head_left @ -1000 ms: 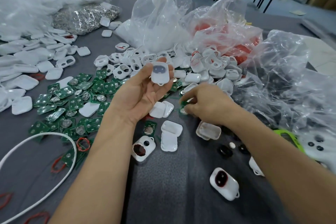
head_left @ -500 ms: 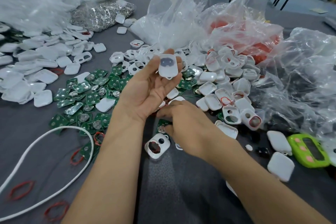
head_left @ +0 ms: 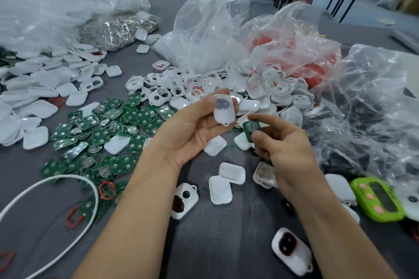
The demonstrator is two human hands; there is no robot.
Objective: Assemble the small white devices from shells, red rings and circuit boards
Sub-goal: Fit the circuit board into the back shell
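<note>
Left hand [head_left: 192,130] palm up, fingers and thumb pinching a white rounded-rectangle plastic shell [head_left: 224,111] above the grey table [head_left: 238,244]. Shell long axis runs near-to-far, slightly tilted; loop tab at the near end, grey oval window with dark dots at the far end, face toward the camera. Right hand [head_left: 285,145] pinches a small green circuit board [head_left: 250,128] between thumb and index, silver disc facing up, just right of and below the shell's tab end; cannot tell if they touch.

Nearest: white finished device with dark red window [head_left: 291,250], lying flat. Next out: white shell with two holes [head_left: 184,199], two plain white covers [head_left: 225,182] overlapping, open white shell half [head_left: 263,174] partly hidden by the right wrist, lime-green device [head_left: 377,199] at right, white cord loop [head_left: 52,190] and a red ring [head_left: 107,190] at left. Behind the hands: spread of green boards [head_left: 102,124], heap of white holed shells [head_left: 204,84], pile of flat white covers [head_left: 34,97] far left. Farthest: clear plastic bag [head_left: 210,29], bag of red parts [head_left: 294,52], bag of silvery metal bits [head_left: 118,27].
</note>
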